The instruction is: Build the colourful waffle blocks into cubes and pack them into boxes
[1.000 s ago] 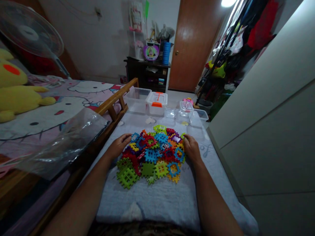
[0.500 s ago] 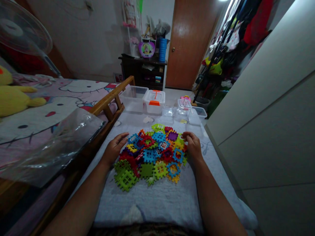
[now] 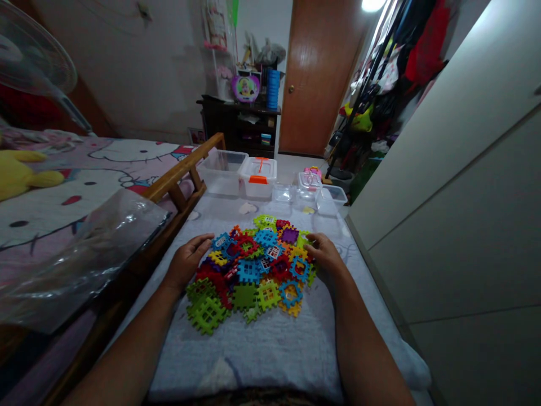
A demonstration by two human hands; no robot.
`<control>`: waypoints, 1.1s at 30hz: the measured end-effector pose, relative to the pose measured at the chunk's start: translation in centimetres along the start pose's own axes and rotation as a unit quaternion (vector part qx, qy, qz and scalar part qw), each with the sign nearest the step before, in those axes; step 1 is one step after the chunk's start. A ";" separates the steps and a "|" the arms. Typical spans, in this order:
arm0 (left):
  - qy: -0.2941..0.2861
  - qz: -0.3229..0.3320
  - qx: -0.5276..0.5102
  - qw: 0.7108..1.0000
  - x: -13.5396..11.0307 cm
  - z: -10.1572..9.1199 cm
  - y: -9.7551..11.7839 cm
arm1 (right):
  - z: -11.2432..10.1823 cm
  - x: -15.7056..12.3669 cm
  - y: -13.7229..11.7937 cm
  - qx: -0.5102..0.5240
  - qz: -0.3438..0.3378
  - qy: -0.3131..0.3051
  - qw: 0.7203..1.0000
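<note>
A heap of interlocking plastic building tiles (image 3: 249, 270) in green, blue, red, yellow, orange and purple lies on the pale blue bed sheet (image 3: 253, 361). Many tiles have toothed edges and window-like cutouts. My left hand (image 3: 188, 259) rests at the heap's left side, fingers stretched out, holding nothing. On the opposite side, my right hand (image 3: 324, 252) has its fingers apart at the edge of the pile, close to a lime green tile (image 3: 304, 239). Whether its fingertips touch that tile I cannot tell. A green tile (image 3: 208, 314) lies at the heap's near left corner.
Beyond the heap stand a clear open bin (image 3: 222, 175), a clear box with orange latches (image 3: 258, 177) and several small clear containers (image 3: 332, 198). A wooden rail (image 3: 186, 175) and a plastic bag (image 3: 88, 254) are on the left. A white cabinet (image 3: 456, 225) flanks the right.
The view has shifted slightly, so the scene sits a little further left. My right hand has come slightly closer to the pile's edge. The tiles look the same.
</note>
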State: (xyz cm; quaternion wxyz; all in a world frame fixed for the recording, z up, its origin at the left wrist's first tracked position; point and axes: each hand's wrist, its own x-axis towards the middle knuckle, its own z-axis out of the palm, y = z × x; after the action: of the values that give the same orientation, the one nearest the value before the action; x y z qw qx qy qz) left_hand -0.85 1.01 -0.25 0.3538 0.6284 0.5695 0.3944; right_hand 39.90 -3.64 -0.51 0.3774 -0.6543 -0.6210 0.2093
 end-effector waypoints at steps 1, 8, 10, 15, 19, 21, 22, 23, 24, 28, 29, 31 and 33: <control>0.002 -0.001 0.000 1.000 0.0 0.0 0.0 | 0.0 0.0 0.0 0.000 -0.002 0.001 1.000; 0.010 0.005 0.010 1.000 0.1 0.1 -0.2 | -0.7 -0.1 -0.5 0.123 0.041 -0.003 0.992; 0.013 0.003 0.012 1.000 0.2 0.1 -0.2 | -1.3 0.0 -0.7 0.162 0.056 0.032 0.985; 0.014 0.005 0.007 1.000 0.1 0.1 0.0 | -2.6 0.3 -0.5 0.145 0.067 0.169 0.973; 0.010 0.003 0.006 1.000 0.0 0.0 0.0 | -2.5 0.5 0.5 0.073 0.058 0.191 0.977; 0.008 0.004 0.005 1.000 0.0 0.1 0.1 | -2.1 0.6 1.1 -0.001 0.048 0.167 0.985; 0.008 0.004 0.005 1.000 0.0 0.1 0.2 | -1.8 0.6 1.4 -0.034 0.042 0.150 0.987; 0.009 0.003 0.005 1.000 -0.1 0.1 0.2 | -1.6 0.6 1.7 -0.058 0.035 0.134 0.989; 0.009 0.003 0.006 1.000 -0.1 0.1 0.3 | -1.3 0.6 1.9 -0.073 0.030 0.121 0.990; 0.013 0.004 0.020 1.000 -0.1 0.1 0.3 | -0.6 0.3 2.2 -0.125 0.011 0.091 0.988; 0.012 0.004 0.023 1.000 -0.1 0.1 0.2 | -0.5 0.2 2.1 -0.145 0.008 0.082 0.986; 0.012 0.005 0.029 0.999 0.0 0.0 0.1 | -0.5 0.2 1.8 -0.177 0.014 0.065 0.982; 0.010 0.006 0.033 0.999 0.0 0.0 0.0 | -0.6 0.1 1.5 -0.189 0.026 0.053 0.980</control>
State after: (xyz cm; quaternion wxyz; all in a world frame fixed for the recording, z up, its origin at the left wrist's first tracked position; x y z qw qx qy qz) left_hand -0.86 1.05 -0.26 0.3248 0.6390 0.5823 0.3835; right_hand 41.34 -3.56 -1.21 0.2737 -0.7398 -0.6114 0.0635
